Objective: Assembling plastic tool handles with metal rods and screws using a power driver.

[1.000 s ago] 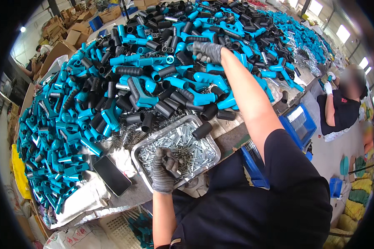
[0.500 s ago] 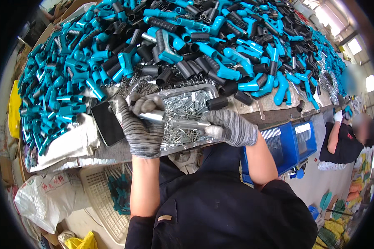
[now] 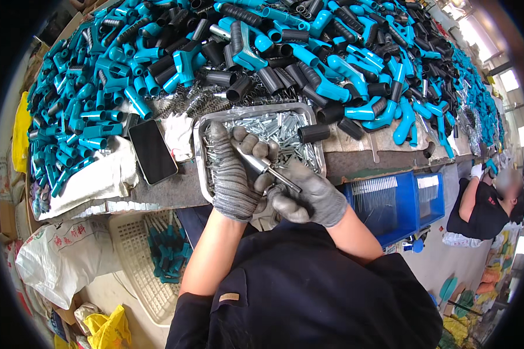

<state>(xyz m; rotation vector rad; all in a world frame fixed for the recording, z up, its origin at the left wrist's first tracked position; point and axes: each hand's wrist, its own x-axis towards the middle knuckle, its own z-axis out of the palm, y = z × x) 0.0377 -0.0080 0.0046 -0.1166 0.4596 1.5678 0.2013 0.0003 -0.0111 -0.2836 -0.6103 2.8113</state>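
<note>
My left hand (image 3: 237, 174), in a grey striped glove, is closed round a short shiny metal tube (image 3: 254, 163) above a metal tray (image 3: 201, 168) of small metal pins (image 3: 276, 129). A thin metal rod (image 3: 286, 181) sticks out of the tube, slanting down to the right. My right hand (image 3: 308, 195), gloved too, lies close against the left with its fingers curled in under the rod. What those fingers grip, if anything, is hidden.
A large heap of teal plastic handles (image 3: 332, 90) and black sleeves (image 3: 271, 80) covers the bench behind the tray. A phone (image 3: 152, 152) lies left of the tray. Blue bins (image 3: 384, 203) stand at the right, a basket (image 3: 135, 256) at lower left. Another person (image 3: 477, 203) works far right.
My hands have come together, the right one moving left and down toward the left one. The metal tube has tilted, and a thin rod now shows at its end.
</note>
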